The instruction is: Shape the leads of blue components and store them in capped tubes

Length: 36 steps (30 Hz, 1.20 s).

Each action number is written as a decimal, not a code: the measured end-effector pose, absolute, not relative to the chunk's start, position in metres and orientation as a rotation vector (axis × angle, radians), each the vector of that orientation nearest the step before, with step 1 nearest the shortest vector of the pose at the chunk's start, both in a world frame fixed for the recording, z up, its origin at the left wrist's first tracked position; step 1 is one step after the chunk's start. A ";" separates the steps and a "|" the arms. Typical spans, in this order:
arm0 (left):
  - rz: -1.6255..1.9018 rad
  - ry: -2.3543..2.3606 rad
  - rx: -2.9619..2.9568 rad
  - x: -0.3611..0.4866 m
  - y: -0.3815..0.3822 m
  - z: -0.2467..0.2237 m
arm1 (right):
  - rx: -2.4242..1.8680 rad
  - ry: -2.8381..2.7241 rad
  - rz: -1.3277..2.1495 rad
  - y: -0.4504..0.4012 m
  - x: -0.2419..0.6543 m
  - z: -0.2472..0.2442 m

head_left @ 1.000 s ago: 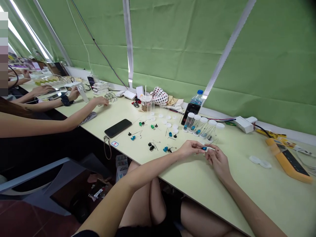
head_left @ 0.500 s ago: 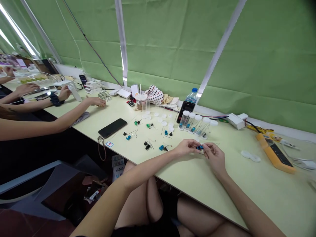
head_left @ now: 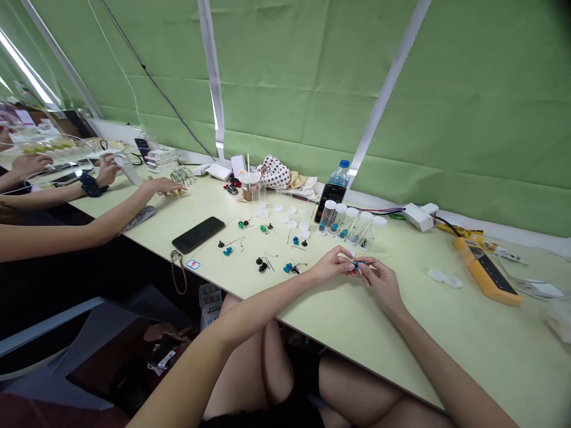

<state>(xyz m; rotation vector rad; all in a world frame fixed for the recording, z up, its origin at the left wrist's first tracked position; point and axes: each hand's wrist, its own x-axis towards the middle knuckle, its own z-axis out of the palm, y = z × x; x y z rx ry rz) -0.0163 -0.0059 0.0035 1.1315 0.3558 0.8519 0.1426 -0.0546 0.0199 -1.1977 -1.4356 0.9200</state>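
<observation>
My left hand [head_left: 333,265] and my right hand [head_left: 382,284] meet low over the table. Both are closed, fingertips pinching a small shiny blue part [head_left: 356,266] between them. Fingers cover most of it, so its exact kind stays unclear. A thin wire-like piece sticks out by my right fingers. Left of my hands lie small groups of loose parts: a blue piece [head_left: 288,268] with a black one, a black pair [head_left: 262,266], another blue piece [head_left: 227,251] and green pieces [head_left: 263,228], with thin bent metal rods [head_left: 269,261] among them. Behind my hands stand several clear capped tubes [head_left: 341,221] containing blue parts.
A propped phone [head_left: 329,199], a water bottle [head_left: 340,174] and a drink cup [head_left: 250,185] stand along the back. A dark phone [head_left: 198,234] lies left; white caps [head_left: 445,278] and a yellow power strip [head_left: 486,272] lie right. Other people's arms [head_left: 93,229] reach in from the left.
My fingers have drawn closer together around the blue part, covering more of it. The view has shifted slightly. A co-worker's hand at the left has moved a little.
</observation>
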 end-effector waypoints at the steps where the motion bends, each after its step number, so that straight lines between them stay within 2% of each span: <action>1: 0.858 0.364 1.137 -0.016 -0.006 0.004 | -1.192 -1.423 0.915 -0.054 0.143 0.018; 6: 0.917 0.421 1.196 -0.016 -0.007 0.012 | -1.211 -1.428 0.833 -0.057 0.141 0.017; 11: 1.270 0.714 1.418 -0.021 -0.012 0.023 | -1.236 -1.634 0.682 -0.063 0.135 0.022; 17: 1.488 0.965 1.680 -0.017 0.002 0.023 | -1.198 -1.955 0.547 -0.063 0.131 0.025; 25: 1.373 0.873 1.727 0.015 0.038 0.005 | -1.198 -2.140 0.461 -0.062 0.133 0.025; 36: 1.263 0.857 1.615 0.019 0.037 -0.008 | -1.222 -2.205 0.544 -0.063 0.129 0.031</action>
